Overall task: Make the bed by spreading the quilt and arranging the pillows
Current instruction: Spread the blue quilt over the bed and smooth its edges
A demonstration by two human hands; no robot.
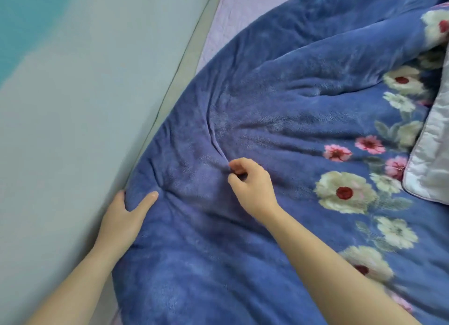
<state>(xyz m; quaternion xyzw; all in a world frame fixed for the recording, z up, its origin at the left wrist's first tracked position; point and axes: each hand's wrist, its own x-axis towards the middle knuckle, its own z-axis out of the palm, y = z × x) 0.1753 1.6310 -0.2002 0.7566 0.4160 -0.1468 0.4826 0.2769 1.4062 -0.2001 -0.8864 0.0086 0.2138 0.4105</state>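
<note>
A thick blue fleece quilt with white and pink flowers along its right side covers most of the bed. My left hand grips the quilt's rounded edge by the wall, thumb on top and fingers tucked under the fabric. My right hand pinches a fold of the quilt near its middle, and creases fan out from the pinch. Part of a pale silvery pillow lies at the right edge, resting on the quilt's flowered border.
A pale grey-green wall runs close along the left side of the bed, turning teal at the top left. A strip of lilac sheet shows at the top between wall and quilt.
</note>
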